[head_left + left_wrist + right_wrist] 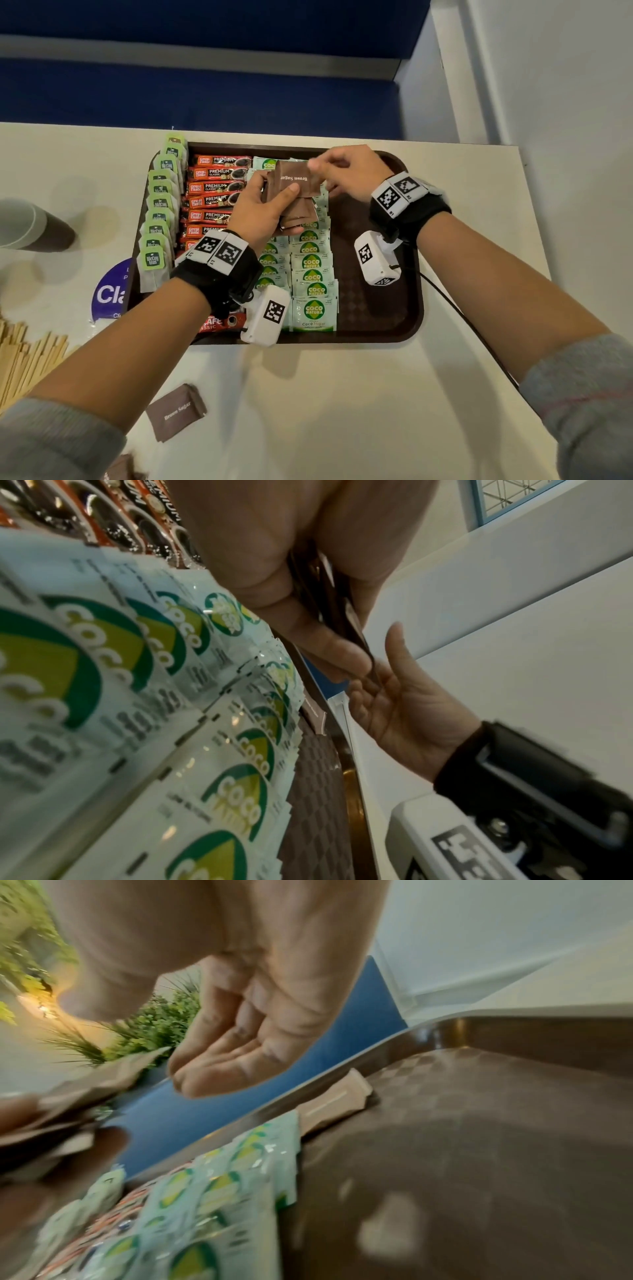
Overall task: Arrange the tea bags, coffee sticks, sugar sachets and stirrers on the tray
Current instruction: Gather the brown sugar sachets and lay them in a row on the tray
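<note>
My left hand grips a stack of brown sugar sachets above the far middle of the brown tray. My right hand pinches the top sachet's far corner. On the tray lie a column of green-tagged tea bags, a column of red coffee sticks and two columns of Coco sugar sachets. In the right wrist view one brown sachet lies at the tray's far rim. In the left wrist view, the stack sits edge-on in my left hand. Wooden stirrers lie on the table, left.
A loose brown sugar sachet lies on the white table in front of the tray, another at the bottom edge. A paper cup lies at the far left. A black cable runs from my right wrist. The tray's right third shows bare surface.
</note>
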The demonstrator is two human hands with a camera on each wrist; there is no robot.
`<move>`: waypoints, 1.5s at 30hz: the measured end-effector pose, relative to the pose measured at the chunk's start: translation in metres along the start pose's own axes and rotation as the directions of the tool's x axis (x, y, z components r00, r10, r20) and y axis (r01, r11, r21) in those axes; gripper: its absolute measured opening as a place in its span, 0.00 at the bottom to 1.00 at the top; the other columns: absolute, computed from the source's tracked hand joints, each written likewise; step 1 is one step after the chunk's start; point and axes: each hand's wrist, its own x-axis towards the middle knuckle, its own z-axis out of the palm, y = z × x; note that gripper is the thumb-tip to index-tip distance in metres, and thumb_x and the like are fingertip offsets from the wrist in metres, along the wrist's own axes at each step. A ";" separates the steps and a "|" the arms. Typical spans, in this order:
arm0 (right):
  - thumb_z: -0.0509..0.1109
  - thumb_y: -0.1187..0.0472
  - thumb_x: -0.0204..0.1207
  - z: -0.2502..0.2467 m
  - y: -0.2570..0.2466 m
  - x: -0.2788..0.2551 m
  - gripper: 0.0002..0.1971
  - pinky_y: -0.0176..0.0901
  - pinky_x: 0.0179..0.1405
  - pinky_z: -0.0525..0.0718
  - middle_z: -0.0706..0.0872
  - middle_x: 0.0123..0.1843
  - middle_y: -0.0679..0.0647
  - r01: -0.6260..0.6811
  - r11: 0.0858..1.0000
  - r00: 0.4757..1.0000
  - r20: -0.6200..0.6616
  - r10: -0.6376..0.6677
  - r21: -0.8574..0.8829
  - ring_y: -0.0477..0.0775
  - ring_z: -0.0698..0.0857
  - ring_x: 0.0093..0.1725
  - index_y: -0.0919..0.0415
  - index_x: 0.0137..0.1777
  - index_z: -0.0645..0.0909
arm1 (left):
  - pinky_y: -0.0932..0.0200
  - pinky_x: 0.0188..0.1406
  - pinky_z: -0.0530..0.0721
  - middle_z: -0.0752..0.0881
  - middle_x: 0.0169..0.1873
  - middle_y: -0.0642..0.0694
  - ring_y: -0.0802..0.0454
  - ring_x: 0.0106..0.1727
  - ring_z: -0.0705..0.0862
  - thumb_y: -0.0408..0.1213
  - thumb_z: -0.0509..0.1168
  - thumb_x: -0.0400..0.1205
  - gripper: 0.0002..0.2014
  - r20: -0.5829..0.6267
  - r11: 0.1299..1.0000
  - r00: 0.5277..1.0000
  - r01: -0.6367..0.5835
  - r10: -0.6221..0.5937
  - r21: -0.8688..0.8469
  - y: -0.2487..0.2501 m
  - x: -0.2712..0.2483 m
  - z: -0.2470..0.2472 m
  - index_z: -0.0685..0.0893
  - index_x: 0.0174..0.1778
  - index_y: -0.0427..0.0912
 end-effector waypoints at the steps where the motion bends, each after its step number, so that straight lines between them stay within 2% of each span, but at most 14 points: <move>1: 0.72 0.52 0.75 0.003 -0.004 -0.002 0.09 0.32 0.35 0.86 0.86 0.40 0.49 0.027 1.000 0.999 0.044 -0.028 0.015 0.40 0.86 0.36 0.57 0.48 0.83 | 0.61 0.22 0.85 0.86 0.46 0.47 0.54 0.35 0.89 0.37 0.66 0.83 0.10 0.007 1.000 1.000 0.000 0.000 0.010 0.001 -0.001 0.000 0.74 0.58 0.46; 4: 0.75 0.62 0.73 0.006 -0.009 -0.003 0.05 0.29 0.30 0.83 0.85 0.37 0.52 0.019 0.995 0.998 0.058 -0.025 0.102 0.39 0.86 0.31 0.60 0.43 0.81 | 0.62 0.21 0.84 0.87 0.44 0.48 0.54 0.33 0.89 0.39 0.66 0.83 0.07 0.004 1.000 1.000 -0.001 0.001 0.017 0.001 -0.004 0.001 0.75 0.54 0.48; 9: 0.72 0.73 0.73 0.004 -0.013 -0.005 0.12 0.34 0.29 0.87 0.84 0.42 0.56 -0.042 0.932 0.999 0.007 0.043 0.360 0.51 0.87 0.38 0.62 0.48 0.72 | 0.60 0.22 0.85 0.86 0.46 0.46 0.53 0.34 0.89 0.42 0.65 0.83 0.06 -0.002 0.999 1.000 0.002 -0.002 0.045 0.002 -0.005 -0.001 0.75 0.52 0.48; 13: 0.71 0.71 0.74 0.005 -0.016 -0.013 0.10 0.38 0.32 0.88 0.86 0.43 0.60 -0.072 0.969 0.992 0.119 0.044 0.235 0.51 0.89 0.33 0.61 0.50 0.73 | 0.58 0.25 0.87 0.86 0.47 0.45 0.49 0.41 0.89 0.42 0.63 0.84 0.01 0.031 0.990 0.998 -0.050 0.046 0.133 0.005 -0.004 -0.001 0.77 0.50 0.51; 17: 0.74 0.58 0.73 0.004 -0.011 -0.015 0.14 0.46 0.47 0.89 0.88 0.51 0.57 0.017 0.998 0.995 0.098 -0.011 -0.062 0.55 0.88 0.49 0.61 0.57 0.80 | 0.55 0.21 0.85 0.86 0.43 0.43 0.46 0.36 0.88 0.38 0.64 0.84 0.05 0.031 0.962 0.997 -0.076 0.070 0.264 0.008 -0.002 -0.002 0.79 0.42 0.51; 20: 0.74 0.53 0.73 -0.002 -0.016 -0.014 0.11 0.39 0.48 0.83 0.87 0.45 0.49 0.096 0.976 0.995 0.027 -0.092 -0.193 0.46 0.85 0.44 0.57 0.53 0.86 | 0.47 0.33 0.88 0.87 0.43 0.43 0.42 0.41 0.88 0.37 0.67 0.82 0.04 0.075 0.917 0.993 -0.113 0.091 0.383 0.010 0.001 -0.003 0.81 0.42 0.52; 24: 0.76 0.54 0.71 -0.013 -0.025 -0.008 0.11 0.27 0.40 0.78 0.85 0.43 0.45 0.119 0.935 0.993 0.060 -0.105 -0.333 0.40 0.80 0.40 0.55 0.53 0.88 | 0.44 0.32 0.89 0.87 0.44 0.43 0.42 0.41 0.88 0.39 0.67 0.81 0.04 0.088 0.885 0.993 -0.115 0.084 0.451 0.011 0.002 -0.002 0.81 0.42 0.53; 26: 0.77 0.56 0.70 -0.019 -0.019 -0.005 0.11 0.25 0.35 0.79 0.85 0.41 0.46 0.071 0.957 0.995 -0.049 -0.089 -0.281 0.38 0.81 0.35 0.56 0.52 0.88 | 0.46 0.29 0.89 0.87 0.46 0.41 0.40 0.40 0.89 0.39 0.66 0.82 0.01 0.072 0.895 0.995 -0.097 0.073 0.435 0.010 0.001 -0.001 0.81 0.46 0.50; 28: 0.77 0.59 0.71 -0.025 -0.007 -0.002 0.07 0.22 0.30 0.79 0.86 0.41 0.49 -0.006 0.988 0.977 -0.213 -0.028 -0.156 0.38 0.83 0.33 0.58 0.47 0.86 | 0.51 0.21 0.87 0.86 0.47 0.42 0.43 0.37 0.89 0.38 0.65 0.83 0.03 0.045 0.916 0.998 -0.055 0.040 0.397 0.009 0.001 -0.002 0.80 0.50 0.45; 31: 0.74 0.61 0.74 -0.030 0.015 0.004 0.06 0.36 0.38 0.89 0.86 0.42 0.53 -0.181 0.981 0.911 -0.363 0.195 0.073 0.46 0.87 0.35 0.56 0.40 0.79 | 0.55 0.17 0.85 0.85 0.46 0.44 0.46 0.35 0.88 0.37 0.64 0.84 0.04 0.046 0.929 0.999 -0.039 0.024 0.368 0.009 0.001 -0.004 0.79 0.52 0.42; 33: 0.72 0.63 0.75 -0.030 0.028 0.005 0.04 0.38 0.39 0.89 0.86 0.46 0.55 -0.266 0.947 0.871 -0.376 0.316 0.180 0.49 0.87 0.39 0.59 0.43 0.79 | 0.56 0.17 0.85 0.85 0.46 0.45 0.47 0.34 0.88 0.37 0.64 0.84 0.04 0.039 0.933 0.999 -0.040 0.027 0.359 0.008 0.003 -0.005 0.78 0.52 0.42; 35: 0.73 0.62 0.75 -0.028 0.041 0.004 0.04 0.38 0.42 0.89 0.86 0.48 0.57 -0.294 0.935 0.863 -0.364 0.350 0.201 0.51 0.87 0.44 0.59 0.44 0.80 | 0.56 0.17 0.85 0.85 0.45 0.46 0.48 0.34 0.88 0.37 0.63 0.84 0.02 0.032 0.938 0.999 -0.033 0.023 0.344 0.007 0.005 -0.006 0.79 0.50 0.44; 40: 0.72 0.59 0.76 -0.019 0.059 0.004 0.07 0.41 0.50 0.88 0.86 0.41 0.53 -0.332 0.920 0.865 -0.321 0.386 0.210 0.44 0.84 0.34 0.63 0.50 0.85 | 0.57 0.17 0.84 0.85 0.44 0.46 0.48 0.34 0.88 0.37 0.63 0.84 0.02 0.036 0.947 0.999 -0.026 0.015 0.319 0.005 0.006 -0.004 0.78 0.46 0.47; 45: 0.72 0.63 0.76 -0.012 0.061 0.009 0.07 0.45 0.54 0.88 0.84 0.34 0.52 -0.361 0.910 0.863 -0.296 0.409 0.206 0.48 0.85 0.36 0.66 0.51 0.85 | 0.56 0.20 0.86 0.85 0.44 0.47 0.53 0.34 0.88 0.37 0.63 0.84 0.02 0.040 0.947 0.999 -0.035 0.024 0.320 0.003 0.007 -0.006 0.79 0.46 0.48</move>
